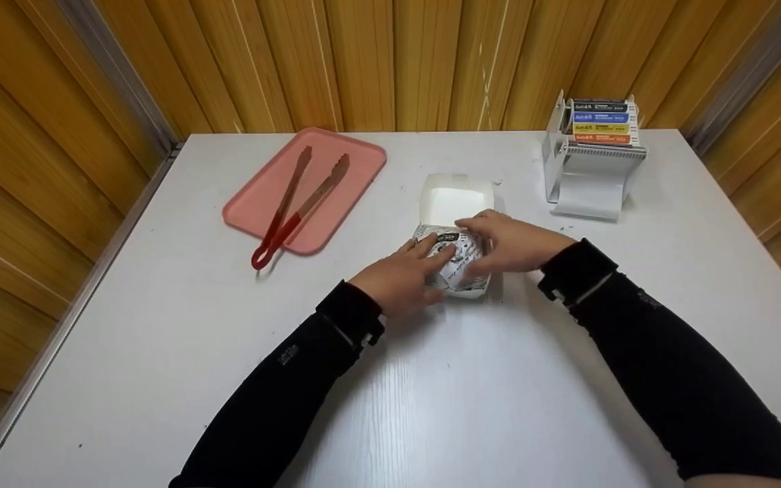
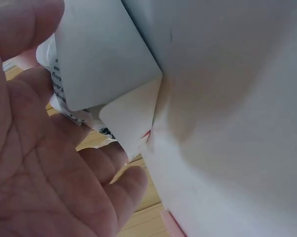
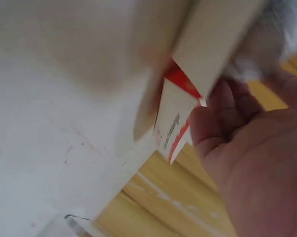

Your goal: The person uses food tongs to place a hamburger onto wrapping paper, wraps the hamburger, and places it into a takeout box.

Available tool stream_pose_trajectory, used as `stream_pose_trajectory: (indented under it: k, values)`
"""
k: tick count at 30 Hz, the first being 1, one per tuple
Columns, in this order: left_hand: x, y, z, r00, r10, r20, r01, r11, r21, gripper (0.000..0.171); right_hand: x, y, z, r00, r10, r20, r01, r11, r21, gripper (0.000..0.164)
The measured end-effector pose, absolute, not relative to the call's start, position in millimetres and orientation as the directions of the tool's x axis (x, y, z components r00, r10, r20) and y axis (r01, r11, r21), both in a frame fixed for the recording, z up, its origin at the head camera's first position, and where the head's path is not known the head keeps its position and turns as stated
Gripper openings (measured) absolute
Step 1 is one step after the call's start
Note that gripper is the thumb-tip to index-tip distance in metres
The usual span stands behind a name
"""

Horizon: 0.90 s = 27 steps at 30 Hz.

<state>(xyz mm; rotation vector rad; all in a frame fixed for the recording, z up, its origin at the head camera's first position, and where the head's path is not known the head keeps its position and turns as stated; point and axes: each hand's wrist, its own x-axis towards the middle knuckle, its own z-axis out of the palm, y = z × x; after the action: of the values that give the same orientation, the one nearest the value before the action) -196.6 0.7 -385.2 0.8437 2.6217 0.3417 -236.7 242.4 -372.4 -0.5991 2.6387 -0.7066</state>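
A rounded bundle in printed wrapping paper (image 1: 455, 266) sits in the lower half of a white clamshell carton (image 1: 457, 203), whose lid stands open toward the back. My left hand (image 1: 394, 283) reaches over the bundle from the left with spread fingers resting on the paper. From the right, my right hand (image 1: 521, 242) rests on the other side, fingertips over the bundle's top and thumb low on it. What the paper wraps is hidden. In the left wrist view, the fingers pass beside the carton's wall (image 2: 106, 54). Red print marks a carton flap (image 3: 173, 118) in the right wrist view.
Left of the carton, a pink tray (image 1: 353, 173) carries metal tongs (image 1: 292, 217) with red handles, which overhang its front edge. At the back right stands a white dispenser (image 1: 590, 179) with several coloured label strips (image 1: 601, 122). A wood-patterned wall (image 1: 424, 64) borders the table (image 1: 390, 420).
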Motion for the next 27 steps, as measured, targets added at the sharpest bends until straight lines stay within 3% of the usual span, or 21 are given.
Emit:
stream_pose_trajectory:
  k: [3,6,10,14,19,23,27]
  values:
    - [-196,2,-387,-0.764,0.587,-0.267,0.488,0.797,0.356,0.083,-250,251,-369,-0.927,-0.339,-0.163,-0.174,0.771,-0.613,0.073]
    - [-195,4,-387,-0.773,0.573,-0.271,0.467,0.805,0.367,0.086,-262,252,-370,-0.972,-0.170,-0.163,-0.028,0.772,-0.635,0.072]
    - [-193,5,-388,-0.782,0.563,-0.268,0.464,0.813,0.353,0.088,-274,249,-375,-0.962,-0.071,-0.263,0.128,0.736,-0.665,0.076]
    - [-192,8,-389,-0.787,0.558,-0.261,0.480,0.821,0.308,0.087,-279,242,-377,-0.946,-0.064,-0.319,0.210,0.628,-0.749,0.079]
    - [-193,11,-388,-0.792,0.558,-0.248,0.495,0.825,0.272,0.084,-280,236,-372,-0.942,-0.069,-0.329,0.259,0.478,-0.839,0.087]
    - [-195,13,-388,-0.802,0.546,-0.241,0.487,0.832,0.265,0.086,-279,234,-364,-0.962,-0.071,-0.262,0.218,0.373,-0.902,0.090]
    - [-198,14,-390,-0.815,0.534,-0.224,0.485,0.841,0.239,0.089,-272,234,-355,-0.985,-0.077,-0.154,0.109,0.414,-0.904,0.087]
